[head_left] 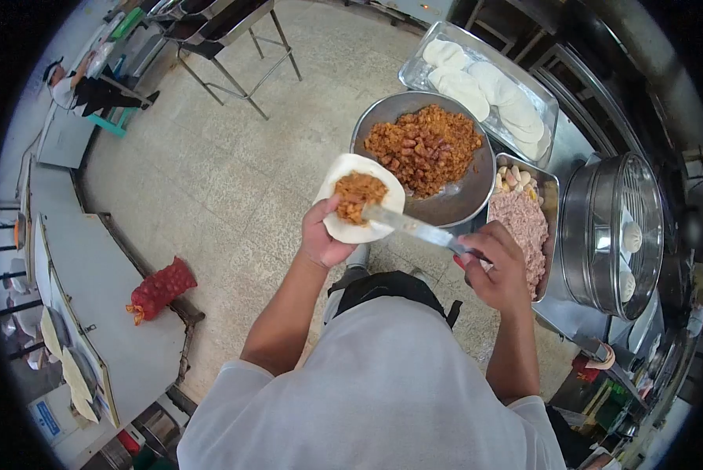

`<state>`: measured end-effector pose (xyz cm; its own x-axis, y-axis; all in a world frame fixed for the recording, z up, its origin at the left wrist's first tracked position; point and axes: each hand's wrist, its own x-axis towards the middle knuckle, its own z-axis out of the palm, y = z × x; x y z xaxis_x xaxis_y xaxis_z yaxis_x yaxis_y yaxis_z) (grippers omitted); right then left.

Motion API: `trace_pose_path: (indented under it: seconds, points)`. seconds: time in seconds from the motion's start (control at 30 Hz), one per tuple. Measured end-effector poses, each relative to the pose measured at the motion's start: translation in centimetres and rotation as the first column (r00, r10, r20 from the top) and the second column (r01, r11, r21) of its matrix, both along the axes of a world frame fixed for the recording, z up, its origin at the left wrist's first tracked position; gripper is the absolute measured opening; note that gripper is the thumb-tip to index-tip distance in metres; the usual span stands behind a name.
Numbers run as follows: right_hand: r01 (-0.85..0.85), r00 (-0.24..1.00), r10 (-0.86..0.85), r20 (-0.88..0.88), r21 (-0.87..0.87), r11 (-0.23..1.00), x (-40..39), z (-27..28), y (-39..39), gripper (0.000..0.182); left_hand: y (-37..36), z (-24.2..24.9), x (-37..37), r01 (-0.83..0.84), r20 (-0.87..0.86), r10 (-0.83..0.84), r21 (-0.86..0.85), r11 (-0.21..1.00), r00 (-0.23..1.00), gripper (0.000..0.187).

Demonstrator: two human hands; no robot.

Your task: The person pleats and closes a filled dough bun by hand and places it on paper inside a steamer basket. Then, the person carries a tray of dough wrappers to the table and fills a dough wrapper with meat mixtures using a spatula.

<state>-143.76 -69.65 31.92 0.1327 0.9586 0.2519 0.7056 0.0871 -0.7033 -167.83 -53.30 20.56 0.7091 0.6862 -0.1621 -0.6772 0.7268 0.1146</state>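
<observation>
On my left hand (325,237) rests a round dough wrapper (341,171), its edge gripped near my thumb. A mound of orange-brown filling (359,194) lies in its middle. My right hand (498,269) is closed round the handle of a flat metal spatula (418,228), whose tip touches the filling. Just beyond the wrapper stands a steel bowl (483,184) with more chunky orange-brown filling (426,149). Beside my right hand, a metal tray (553,192) holds pink minced meat (521,227) and pale pieces at its far end.
A metal tray of dough wrappers (492,86) stands behind the bowl. At the right is a stacked steamer (602,235) with buns. A red mesh sack (162,290) lies on the floor at left. Far left, another person (73,84) sits by a table.
</observation>
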Motion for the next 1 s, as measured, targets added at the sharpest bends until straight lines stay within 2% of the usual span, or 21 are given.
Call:
trace_pose_path:
  seconds: [0.03, 0.07, 0.1, 0.13, 0.17, 0.2, 0.23, 0.27, 0.3, 0.33, 0.37, 0.4, 0.47, 0.5, 0.53, 0.57, 0.6, 0.7, 0.93, 1.0]
  points:
    - [0.008, 1.0, -0.008, 0.004, 0.001, 1.0, -0.4, -0.2, 0.2, 0.028, 0.4, -0.3, -0.2, 0.081, -0.14, -0.068, 0.088, 0.993, 0.988, 0.06]
    - [-0.01, 0.99, 0.017, 0.14, -0.048, 0.999, -0.9, -0.7, 0.4, 0.028, 0.6, -0.6, -0.3, 0.174, -0.281, -0.124, 0.164, 0.971, 0.952, 0.061]
    - [-0.019, 0.961, 0.046, 0.272, -0.099, 0.995, -1.2, -0.8, 0.5, 0.028, 0.5, -0.8, -0.4, 0.216, -0.31, -0.141, 0.223, 0.95, 0.94, 0.064]
    - [-0.006, 0.96, 0.033, 0.277, -0.098, 0.995, -1.2, -0.6, 0.4, 0.028, 0.1, -0.1, -0.4, 0.227, -0.306, -0.153, 0.225, 0.947, 0.94, 0.064]
    - [0.0, 0.972, 0.019, 0.235, -0.081, 0.997, -1.2, -0.2, 0.3, 0.028, -0.4, 1.1, -0.4, 0.153, -0.065, -0.144, 0.167, 0.974, 0.987, 0.066]
    - [0.002, 0.981, 0.01, 0.192, -0.065, 0.998, -1.0, 0.1, 0.2, 0.029, -0.5, 1.9, -0.3, 0.091, 0.178, -0.106, 0.087, 0.992, 0.978, 0.067]
    - [0.011, 0.982, 0.003, 0.191, -0.074, 0.997, -0.7, 0.4, -0.2, 0.029, -0.4, 2.1, -0.4, 0.073, 0.212, -0.086, 0.068, 0.995, 0.973, 0.075]
    - [0.107, 0.971, -0.076, 0.228, -0.127, 0.986, -0.2, 0.8, -0.5, 0.026, 0.0, 1.6, -0.9, 0.084, 0.213, -0.095, 0.06, 0.995, 0.972, 0.075]
    - [0.202, 0.949, -0.153, 0.275, -0.162, 0.966, 0.6, 1.1, -0.4, 0.024, 1.1, 0.6, -1.4, 0.129, 0.002, -0.129, 0.105, 0.986, 0.992, 0.078]
    - [0.214, 0.946, -0.164, 0.28, -0.158, 0.964, 1.4, 0.8, -0.2, 0.024, 2.3, -0.4, -1.8, 0.181, -0.211, -0.149, 0.141, 0.973, 0.966, 0.081]
    - [0.296, 0.888, -0.179, 0.424, -0.228, 0.928, 2.0, 0.0, 0.1, 0.021, 3.1, -0.8, -2.0, 0.247, -0.26, -0.203, 0.147, 0.958, 0.944, 0.081]
    - [0.382, 0.812, -0.174, 0.558, -0.283, 0.88, 2.5, -0.8, 0.5, 0.018, 3.0, -1.2, -2.3, 0.255, -0.258, -0.212, 0.146, 0.956, 0.943, 0.081]
    - [0.397, 0.796, -0.141, 0.588, -0.332, 0.855, 3.0, -2.1, 1.3, 0.014, 2.4, 0.5, -2.8, 0.161, -0.006, -0.163, 0.202, 0.966, 0.987, 0.076]
    - [0.384, 0.768, -0.112, 0.631, -0.314, 0.868, 3.2, -3.2, 1.8, 0.015, 2.5, 0.8, -3.0, 0.168, -0.009, -0.17, 0.201, 0.965, 0.985, 0.076]
    - [0.371, 0.737, -0.084, 0.671, -0.297, 0.88, 3.3, -4.2, 2.1, 0.016, 2.5, 0.9, -3.2, 0.179, 0.068, -0.194, 0.179, 0.967, 0.979, 0.075]
    - [0.378, 0.738, -0.089, 0.668, -0.302, 0.875, 3.3, -5.1, 2.4, 0.016, 2.5, 1.0, -3.4, 0.193, 0.146, -0.216, 0.154, 0.969, 0.965, 0.074]
    - [0.353, 0.734, -0.06, 0.676, -0.305, 0.884, 3.3, -5.9, 2.8, 0.016, 2.8, 0.2, -3.6, 0.201, 0.146, -0.223, 0.152, 0.968, 0.964, 0.074]
    - [0.301, 0.744, -0.013, 0.668, -0.317, 0.899, 3.2, -6.2, 3.2, 0.017, 3.7, -2.1, -4.3, 0.323, -0.075, -0.318, 0.057, 0.945, 0.945, 0.073]
    - [0.217, 0.82, 0.042, 0.57, -0.378, 0.9, 2.0, -5.3, 2.8, 0.017, 3.0, -2.4, -5.1, 0.308, -0.071, -0.306, 0.019, 0.951, 0.95, 0.064]
    - [0.26, 0.818, 0.007, 0.575, -0.38, 0.888, 1.5, -4.7, 3.1, 0.021, 2.8, -2.7, -5.4, 0.284, -0.112, -0.282, 0.006, 0.959, 0.953, 0.061]
